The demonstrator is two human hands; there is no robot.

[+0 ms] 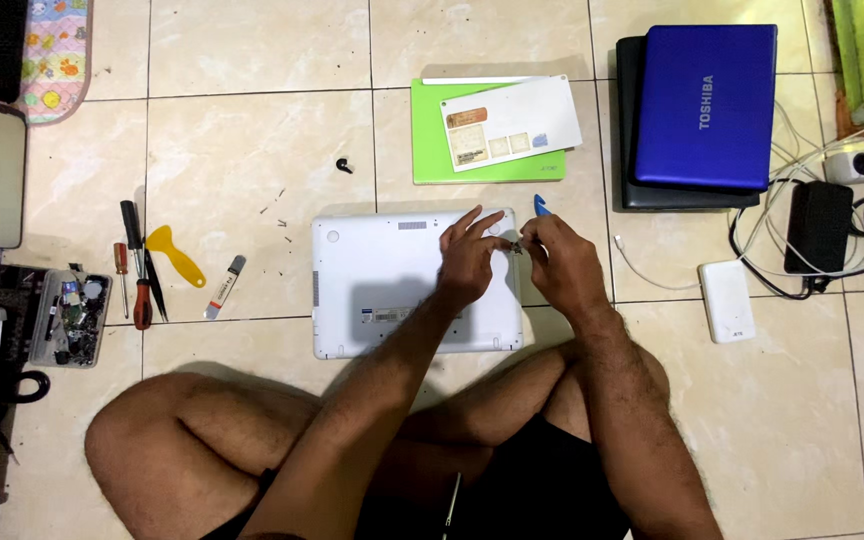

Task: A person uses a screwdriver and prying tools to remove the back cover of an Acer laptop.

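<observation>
1. White laptop (pixel 392 285) lies underside up on the floor (pixel 252 150), frame centre.
2. Left hand (pixel 470 258) rests on it — fingers spread.
3. Right hand (pixel 560 262) pinches a small part (pixel 518 247) — blue pry tool (pixel 541 207) just above.

A white rectangular panel (pixel 512 122) bearing small orange and beige labels (pixel 466 118) lay at twelve o'clock; a small dark label strip (pixel 388 315) marked the white laptop's underside (pixel 382 270) at centre.
</observation>
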